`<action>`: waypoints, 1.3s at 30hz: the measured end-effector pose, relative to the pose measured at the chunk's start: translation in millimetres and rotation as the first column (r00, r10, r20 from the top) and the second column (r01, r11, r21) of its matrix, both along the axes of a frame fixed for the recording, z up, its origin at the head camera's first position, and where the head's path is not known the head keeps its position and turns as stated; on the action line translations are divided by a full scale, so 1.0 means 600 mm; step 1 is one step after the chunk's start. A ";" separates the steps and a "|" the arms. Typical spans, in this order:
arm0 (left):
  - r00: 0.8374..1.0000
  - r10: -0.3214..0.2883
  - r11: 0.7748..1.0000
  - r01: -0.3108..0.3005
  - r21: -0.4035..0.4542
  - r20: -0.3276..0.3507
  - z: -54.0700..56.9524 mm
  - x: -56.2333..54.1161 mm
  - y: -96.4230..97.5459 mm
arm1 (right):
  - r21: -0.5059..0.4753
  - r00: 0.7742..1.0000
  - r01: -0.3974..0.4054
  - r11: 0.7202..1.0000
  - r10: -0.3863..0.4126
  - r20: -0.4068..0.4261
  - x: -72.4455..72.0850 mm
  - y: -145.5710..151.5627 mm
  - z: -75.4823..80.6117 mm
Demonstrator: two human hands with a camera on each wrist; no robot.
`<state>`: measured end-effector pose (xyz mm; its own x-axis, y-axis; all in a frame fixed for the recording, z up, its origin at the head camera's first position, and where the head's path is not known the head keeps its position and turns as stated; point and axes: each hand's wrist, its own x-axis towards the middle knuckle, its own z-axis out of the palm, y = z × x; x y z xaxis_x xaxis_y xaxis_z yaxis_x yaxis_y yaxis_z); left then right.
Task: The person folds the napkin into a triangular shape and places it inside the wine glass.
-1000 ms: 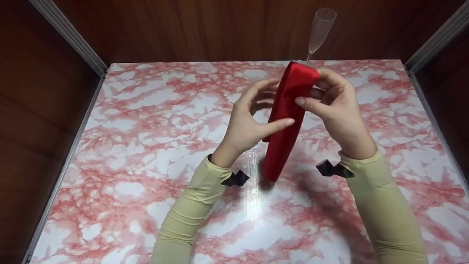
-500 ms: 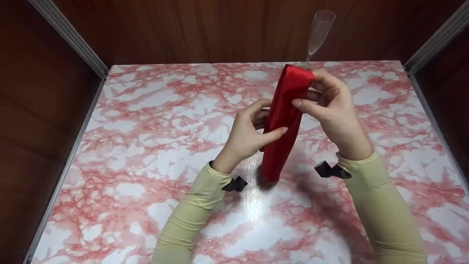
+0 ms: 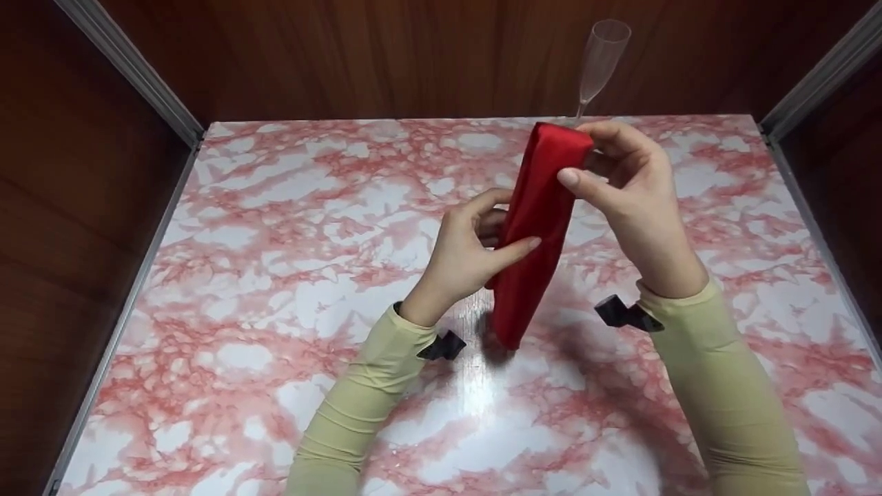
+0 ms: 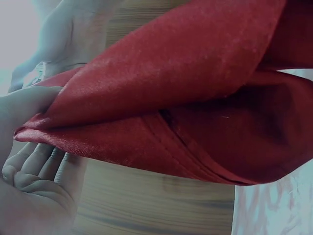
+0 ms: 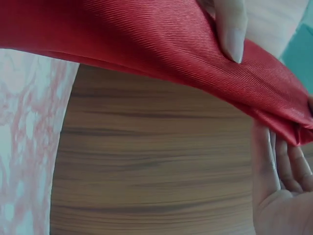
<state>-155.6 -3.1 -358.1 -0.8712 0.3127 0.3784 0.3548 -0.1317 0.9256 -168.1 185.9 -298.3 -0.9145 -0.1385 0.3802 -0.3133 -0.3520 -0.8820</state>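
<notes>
Folded red satin cloth (image 3: pixel 541 200) held tilted over desk (image 3: pixel 310 310). Left hand (image 3: pixel 465 248) pinches it at left, right hand (image 3: pixel 637 189) its far-right edge; spread grip probably keeps folds together. Champagne flute (image 3: pixel 603 62) beyond, base hidden.

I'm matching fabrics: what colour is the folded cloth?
The cloth is bright red, clearest in the head view.

In the head view, the red cloth (image 3: pixel 534 217) hid from us the finger ends of the left hand (image 3: pixel 463 244) and, with the right hand (image 3: pixel 637 182), the foot of the glass (image 3: pixel 601 60), and the lower edge cut off both sleeves (image 3: pixel 723 393).
</notes>
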 end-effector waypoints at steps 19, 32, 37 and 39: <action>1.000 -0.012 0.999 0.011 -0.032 -0.014 -0.011 0.000 -0.006 | 0.055 0.990 0.140 0.989 -0.140 0.006 -0.003 0.001 -0.001; 0.999 -0.028 0.998 0.029 -0.052 0.030 -0.003 0.000 0.002 | 0.126 0.989 0.146 0.981 -0.142 -0.035 0.005 -0.007 0.011; 0.999 -0.016 0.998 0.018 -0.053 0.040 -0.021 0.006 -0.003 | 0.103 0.988 0.155 0.983 -0.151 -0.040 0.004 -0.007 0.014; 0.999 -0.016 0.999 0.018 -0.050 0.035 -0.032 0.007 -0.006 | 0.099 0.987 0.157 0.983 -0.154 -0.034 0.003 -0.007 0.014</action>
